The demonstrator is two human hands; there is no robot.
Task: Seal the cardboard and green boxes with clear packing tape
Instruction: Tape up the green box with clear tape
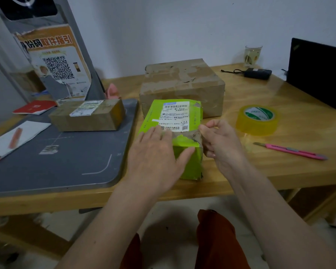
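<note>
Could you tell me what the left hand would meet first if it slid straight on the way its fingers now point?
The left hand lies flat on the green box, fingers aimed up-right. It would probably reach the right hand at the box's torn edge first, though depth is uncertain.

The support surface is a light wooden table with a glossy top [279, 133]. A flat grey mat with rounded corners and white markings [66, 162] covers its left portion. A large brown cardboard box patched with tape [182, 84] stands on the wood near the rear centre. A bright green box bearing a white shipping label [173, 121] stands just in front of it, beside the mat's right edge. To the right lie a roll of clear yellowish packing tape [257, 120] and, nearer the front edge, a pink utility knife [291, 150]. At the rear right are a black power adapter with cord [257, 72], a clear drinking glass [252, 55] and an open black laptop [318, 74].
</note>
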